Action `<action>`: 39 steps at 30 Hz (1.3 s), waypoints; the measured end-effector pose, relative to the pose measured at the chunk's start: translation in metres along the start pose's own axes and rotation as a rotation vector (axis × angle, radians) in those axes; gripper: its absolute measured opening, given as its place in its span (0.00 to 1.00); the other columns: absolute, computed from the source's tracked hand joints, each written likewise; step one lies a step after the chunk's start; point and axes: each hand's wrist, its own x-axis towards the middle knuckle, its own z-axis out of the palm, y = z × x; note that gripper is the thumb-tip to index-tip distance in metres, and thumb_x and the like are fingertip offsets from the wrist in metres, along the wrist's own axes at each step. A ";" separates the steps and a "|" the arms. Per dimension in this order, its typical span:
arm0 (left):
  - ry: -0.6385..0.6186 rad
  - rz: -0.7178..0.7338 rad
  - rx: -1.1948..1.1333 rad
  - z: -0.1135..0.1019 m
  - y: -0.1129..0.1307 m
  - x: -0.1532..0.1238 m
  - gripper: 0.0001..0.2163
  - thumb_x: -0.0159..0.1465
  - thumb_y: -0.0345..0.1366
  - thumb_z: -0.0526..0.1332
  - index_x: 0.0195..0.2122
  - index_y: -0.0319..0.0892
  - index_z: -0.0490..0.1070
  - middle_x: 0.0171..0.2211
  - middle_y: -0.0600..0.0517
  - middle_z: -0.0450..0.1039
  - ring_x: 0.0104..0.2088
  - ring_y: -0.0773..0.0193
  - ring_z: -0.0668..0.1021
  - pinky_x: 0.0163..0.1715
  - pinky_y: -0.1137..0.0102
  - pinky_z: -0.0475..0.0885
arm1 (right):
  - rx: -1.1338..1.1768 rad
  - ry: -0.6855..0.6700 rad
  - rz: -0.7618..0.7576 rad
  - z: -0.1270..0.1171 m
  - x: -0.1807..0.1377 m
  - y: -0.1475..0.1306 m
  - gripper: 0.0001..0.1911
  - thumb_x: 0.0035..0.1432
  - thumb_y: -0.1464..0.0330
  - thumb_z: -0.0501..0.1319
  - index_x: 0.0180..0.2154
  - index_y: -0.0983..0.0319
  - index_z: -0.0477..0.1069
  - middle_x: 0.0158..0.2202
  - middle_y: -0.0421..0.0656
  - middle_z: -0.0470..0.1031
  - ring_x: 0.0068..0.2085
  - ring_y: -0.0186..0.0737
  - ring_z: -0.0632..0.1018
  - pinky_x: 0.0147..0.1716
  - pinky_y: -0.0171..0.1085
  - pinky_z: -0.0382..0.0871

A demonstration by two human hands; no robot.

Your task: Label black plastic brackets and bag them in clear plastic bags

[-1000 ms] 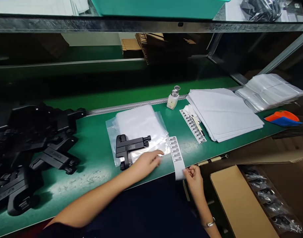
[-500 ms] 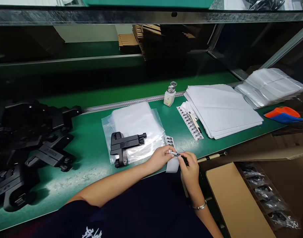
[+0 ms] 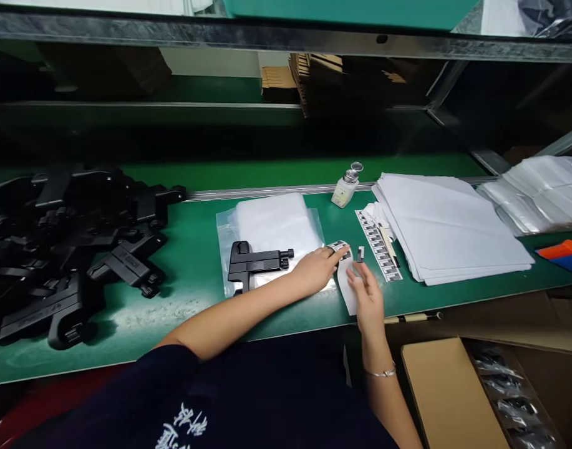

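Observation:
My left hand (image 3: 319, 269) is at the strip of black-and-white labels (image 3: 345, 288), fingers closed on its printed upper end. The strip's pale lower part hangs toward the table's front edge. Just right of it, my right hand (image 3: 370, 294) has a small black-and-white label piece (image 3: 361, 254) at its fingertips. A black plastic clamp-like part (image 3: 255, 262) rests on the clear plastic bags (image 3: 276, 215), left of my left hand and partly behind my forearm.
Many black clamp-like parts (image 3: 126, 265) are heaped on the left. Beyond my hands stand a small pump bottle (image 3: 344, 192), another label sheet (image 3: 377, 243) and a stack of white sheets (image 3: 445, 224). A carton (image 3: 447, 393) is below the table edge on the right.
My hands, together over a small piece before, have moved apart. The left has gone to the label strip's printed end; the right keeps the small piece. The camera view has shifted left.

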 end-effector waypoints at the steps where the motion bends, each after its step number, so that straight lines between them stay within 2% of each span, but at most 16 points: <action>1: 0.007 -0.049 0.060 -0.011 0.000 -0.006 0.28 0.64 0.31 0.55 0.66 0.42 0.54 0.54 0.40 0.71 0.54 0.48 0.72 0.53 0.56 0.64 | 0.016 -0.042 0.053 0.006 0.008 0.003 0.26 0.59 0.57 0.60 0.57 0.59 0.64 0.61 0.52 0.65 0.55 0.49 0.74 0.56 0.51 0.65; 4: 0.072 -0.198 0.164 -0.057 -0.017 -0.041 0.28 0.66 0.36 0.54 0.67 0.47 0.51 0.52 0.43 0.73 0.51 0.48 0.75 0.50 0.57 0.68 | -0.096 -0.038 0.023 0.016 0.023 0.009 0.25 0.58 0.57 0.61 0.55 0.60 0.65 0.59 0.54 0.66 0.55 0.49 0.74 0.55 0.51 0.65; 7: 0.257 -0.334 0.206 -0.099 -0.062 -0.086 0.22 0.68 0.39 0.49 0.63 0.45 0.60 0.57 0.45 0.69 0.56 0.49 0.71 0.54 0.56 0.66 | -0.178 0.095 -0.194 0.019 0.024 0.004 0.20 0.59 0.59 0.60 0.50 0.61 0.67 0.53 0.52 0.72 0.50 0.47 0.77 0.51 0.50 0.68; 9: 0.265 -0.335 0.176 -0.110 -0.097 -0.112 0.21 0.67 0.41 0.50 0.59 0.42 0.64 0.60 0.45 0.66 0.60 0.50 0.67 0.59 0.55 0.62 | -0.147 0.145 -0.305 0.025 0.021 -0.003 0.14 0.60 0.60 0.59 0.44 0.61 0.69 0.49 0.50 0.73 0.49 0.47 0.76 0.49 0.51 0.69; 11: 0.249 -0.321 0.091 -0.103 -0.122 -0.130 0.22 0.67 0.42 0.49 0.60 0.41 0.63 0.63 0.44 0.62 0.63 0.53 0.63 0.62 0.56 0.58 | -0.164 0.101 -0.347 0.040 0.017 -0.011 0.10 0.60 0.60 0.58 0.36 0.61 0.70 0.47 0.49 0.73 0.49 0.48 0.75 0.49 0.53 0.68; 13: 0.297 -0.330 0.007 -0.086 -0.134 -0.139 0.23 0.68 0.41 0.47 0.61 0.40 0.59 0.64 0.43 0.58 0.64 0.56 0.61 0.64 0.58 0.55 | -0.247 -0.021 -0.363 0.064 0.013 -0.018 0.11 0.60 0.61 0.58 0.30 0.61 0.70 0.45 0.49 0.74 0.51 0.49 0.74 0.52 0.54 0.64; 17: 0.455 -0.386 -0.090 -0.057 -0.131 -0.140 0.22 0.67 0.38 0.48 0.61 0.40 0.58 0.65 0.43 0.54 0.66 0.57 0.58 0.66 0.58 0.53 | -0.381 -0.330 -0.353 0.126 0.005 -0.025 0.10 0.59 0.63 0.58 0.27 0.59 0.70 0.48 0.48 0.73 0.58 0.50 0.68 0.58 0.55 0.56; 19: 0.499 -0.397 -0.132 -0.050 -0.127 -0.140 0.21 0.67 0.37 0.49 0.61 0.42 0.58 0.66 0.44 0.53 0.66 0.57 0.57 0.66 0.56 0.53 | -0.422 -0.407 -0.309 0.152 0.004 -0.021 0.10 0.58 0.63 0.58 0.26 0.59 0.69 0.48 0.48 0.73 0.59 0.51 0.66 0.59 0.56 0.54; 21: 0.529 -0.402 -0.163 -0.048 -0.125 -0.140 0.21 0.67 0.36 0.50 0.61 0.44 0.58 0.66 0.45 0.52 0.66 0.57 0.57 0.65 0.56 0.54 | -0.450 -0.423 -0.262 0.168 0.005 -0.015 0.10 0.56 0.63 0.58 0.24 0.59 0.68 0.47 0.48 0.74 0.58 0.52 0.66 0.58 0.56 0.53; 28: 0.532 -0.424 -0.197 -0.050 -0.124 -0.141 0.21 0.66 0.34 0.50 0.61 0.41 0.58 0.66 0.42 0.52 0.66 0.54 0.56 0.65 0.54 0.54 | -0.503 -0.441 -0.200 0.183 0.004 -0.009 0.10 0.54 0.64 0.58 0.23 0.60 0.69 0.46 0.49 0.71 0.51 0.50 0.69 0.51 0.49 0.61; 39: 0.520 -0.423 -0.219 -0.053 -0.122 -0.142 0.21 0.66 0.35 0.50 0.61 0.43 0.58 0.66 0.43 0.51 0.66 0.53 0.56 0.64 0.54 0.57 | -0.538 -0.450 -0.185 0.185 0.005 -0.013 0.11 0.54 0.64 0.59 0.23 0.60 0.69 0.45 0.49 0.71 0.50 0.49 0.71 0.44 0.45 0.63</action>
